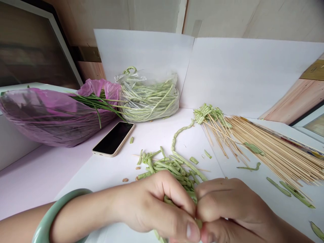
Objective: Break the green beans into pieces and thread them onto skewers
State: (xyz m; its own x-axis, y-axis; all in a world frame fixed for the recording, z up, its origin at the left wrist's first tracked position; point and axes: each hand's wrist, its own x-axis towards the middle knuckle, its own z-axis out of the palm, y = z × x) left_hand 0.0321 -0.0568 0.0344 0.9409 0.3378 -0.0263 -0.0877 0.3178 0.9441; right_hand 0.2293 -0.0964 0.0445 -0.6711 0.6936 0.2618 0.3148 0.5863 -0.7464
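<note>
At the front edge of the view, my left hand (154, 206), with a pale green bangle on the wrist, and my right hand (233, 209) meet thumb to thumb. Both are closed on a green long bean (199, 222), of which only short bits show between the fingers. Just beyond them lies a heap of snapped long bean pieces (169, 165), partly hidden by my hands. One whole long bean (174, 138) curves from the back of the table down toward my right hand; whether its near end is in my grip is hidden.
A clear bag of long beans (149, 98) stands behind, beside a purple bag (58, 114) with thin green stalks. A phone (113, 138) lies at left. Bamboo skewers (273, 148) spread at right, near skewered bean pieces (206, 113). White boards (243, 74) close off the back.
</note>
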